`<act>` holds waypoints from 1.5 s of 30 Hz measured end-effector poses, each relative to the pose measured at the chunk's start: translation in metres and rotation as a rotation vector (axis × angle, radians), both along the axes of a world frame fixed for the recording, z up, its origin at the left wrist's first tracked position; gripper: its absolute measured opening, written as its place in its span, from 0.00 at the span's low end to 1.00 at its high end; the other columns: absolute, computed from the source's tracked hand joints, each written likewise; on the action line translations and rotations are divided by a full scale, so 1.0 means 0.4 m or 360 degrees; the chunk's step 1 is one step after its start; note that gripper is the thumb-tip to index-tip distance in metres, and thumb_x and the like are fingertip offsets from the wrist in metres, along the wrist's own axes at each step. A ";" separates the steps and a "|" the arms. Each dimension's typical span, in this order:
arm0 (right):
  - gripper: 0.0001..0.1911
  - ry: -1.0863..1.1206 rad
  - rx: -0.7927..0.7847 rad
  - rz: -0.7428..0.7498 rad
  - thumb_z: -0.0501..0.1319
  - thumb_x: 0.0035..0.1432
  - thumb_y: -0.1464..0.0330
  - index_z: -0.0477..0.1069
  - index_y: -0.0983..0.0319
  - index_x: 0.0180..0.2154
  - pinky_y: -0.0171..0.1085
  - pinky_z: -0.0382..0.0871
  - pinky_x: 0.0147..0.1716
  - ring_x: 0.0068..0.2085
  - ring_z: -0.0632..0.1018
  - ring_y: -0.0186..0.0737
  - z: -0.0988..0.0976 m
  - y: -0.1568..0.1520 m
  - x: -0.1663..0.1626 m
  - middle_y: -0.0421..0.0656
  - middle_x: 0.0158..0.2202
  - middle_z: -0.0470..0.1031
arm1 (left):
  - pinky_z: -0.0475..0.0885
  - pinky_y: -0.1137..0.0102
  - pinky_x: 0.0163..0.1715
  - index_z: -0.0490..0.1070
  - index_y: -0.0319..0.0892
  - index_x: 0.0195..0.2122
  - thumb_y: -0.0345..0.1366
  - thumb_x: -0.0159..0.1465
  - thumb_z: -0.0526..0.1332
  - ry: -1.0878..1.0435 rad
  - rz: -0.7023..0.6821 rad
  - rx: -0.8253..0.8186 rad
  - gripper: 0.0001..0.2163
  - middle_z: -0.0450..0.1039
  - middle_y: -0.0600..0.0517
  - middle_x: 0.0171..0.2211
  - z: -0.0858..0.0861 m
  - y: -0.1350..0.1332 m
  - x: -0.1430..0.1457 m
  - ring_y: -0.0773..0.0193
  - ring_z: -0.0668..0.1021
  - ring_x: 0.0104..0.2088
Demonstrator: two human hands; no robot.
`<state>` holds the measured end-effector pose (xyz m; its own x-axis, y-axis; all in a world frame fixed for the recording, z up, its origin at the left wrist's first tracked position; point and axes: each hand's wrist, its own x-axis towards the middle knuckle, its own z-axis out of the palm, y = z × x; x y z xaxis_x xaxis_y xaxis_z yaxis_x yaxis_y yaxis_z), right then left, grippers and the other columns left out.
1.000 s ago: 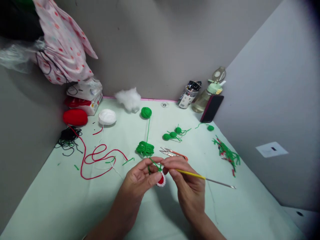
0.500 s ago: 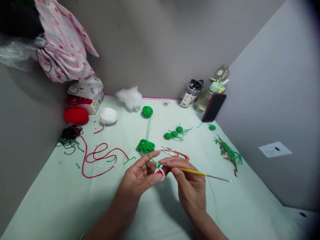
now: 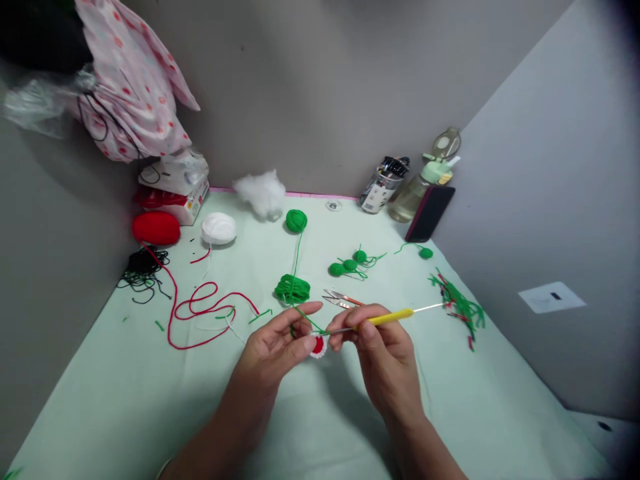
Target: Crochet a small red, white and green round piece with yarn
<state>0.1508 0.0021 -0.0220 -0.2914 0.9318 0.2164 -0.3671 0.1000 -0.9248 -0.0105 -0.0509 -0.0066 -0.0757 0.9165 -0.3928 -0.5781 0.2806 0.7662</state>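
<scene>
Where the hands meet above the pale green cloth [image 3: 125, 400], a small round crocheted disc [image 3: 318, 345], red with a fuzzy white rim, is pinched in the half-closed left hand [image 3: 280, 343]. A slim metal hook [image 3: 387, 319] with a yellow grip is gripped pencil-fashion by the closed right hand [image 3: 385, 353], its tip at the disc's top edge. Green yarn [image 3: 304, 316] is led from the disc to a loose skein [image 3: 292, 289] just beyond the left fingertips. Just beyond the right knuckles snips [image 3: 340, 299] are laid; smooth cloth is spread wide nearside of both wrists.
</scene>
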 end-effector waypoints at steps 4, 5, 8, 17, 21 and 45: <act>0.09 -0.0187 0.0196 -0.0097 0.62 0.72 0.65 0.79 0.60 0.41 0.40 0.83 0.35 0.34 0.85 0.40 0.012 -0.005 0.006 0.46 0.38 0.86 | 0.67 0.69 0.43 0.86 0.50 0.49 0.39 0.59 0.75 0.0027 -0.0036 0.0049 0.16 0.71 0.54 0.34 -0.002 0.000 -0.004 0.64 0.72 0.37; 0.09 -0.0234 0.0267 -0.0128 0.62 0.73 0.66 0.79 0.60 0.41 0.40 0.83 0.35 0.34 0.85 0.40 0.015 -0.008 0.006 0.46 0.38 0.86 | 0.67 0.69 0.43 0.86 0.50 0.50 0.39 0.59 0.75 0.0041 -0.0029 0.0057 0.16 0.71 0.53 0.34 -0.003 0.001 -0.004 0.64 0.72 0.37; 0.09 -0.0364 0.0485 -0.0191 0.61 0.73 0.68 0.81 0.59 0.42 0.41 0.83 0.36 0.35 0.84 0.41 0.020 -0.017 0.007 0.46 0.38 0.85 | 0.68 0.68 0.44 0.85 0.49 0.51 0.38 0.59 0.76 0.0096 0.0011 0.0056 0.18 0.71 0.54 0.34 -0.005 0.004 -0.001 0.63 0.73 0.38; 0.15 -0.0741 0.1100 -0.0220 0.58 0.72 0.73 0.79 0.55 0.52 0.41 0.83 0.37 0.42 0.86 0.43 0.005 -0.039 0.012 0.49 0.46 0.86 | 0.72 0.70 0.42 0.81 0.48 0.57 0.35 0.58 0.75 0.0157 0.0138 0.0089 0.23 0.70 0.55 0.33 0.006 -0.001 0.011 0.65 0.73 0.36; 0.11 -0.0993 0.1076 -0.0418 0.65 0.69 0.70 0.82 0.51 0.48 0.36 0.82 0.30 0.34 0.85 0.41 0.003 -0.056 -0.002 0.43 0.38 0.86 | 0.72 0.72 0.39 0.79 0.48 0.59 0.35 0.56 0.77 0.0049 0.0061 0.0081 0.29 0.70 0.56 0.32 0.002 -0.003 0.015 0.66 0.73 0.34; 0.23 -0.0876 0.1107 -0.0316 0.64 0.67 0.76 0.78 0.50 0.59 0.43 0.82 0.42 0.45 0.84 0.45 -0.002 -0.051 -0.002 0.47 0.47 0.85 | 0.72 0.70 0.43 0.83 0.49 0.54 0.37 0.58 0.78 -0.0201 0.0022 0.0087 0.22 0.76 0.54 0.34 -0.011 0.000 0.020 0.65 0.76 0.37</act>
<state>0.1499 -0.0184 -0.0227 -0.3678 0.6871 0.6266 0.1925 0.7155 -0.6716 -0.0026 -0.0510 -0.0111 -0.0414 0.9360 -0.3495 -0.6744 0.2319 0.7010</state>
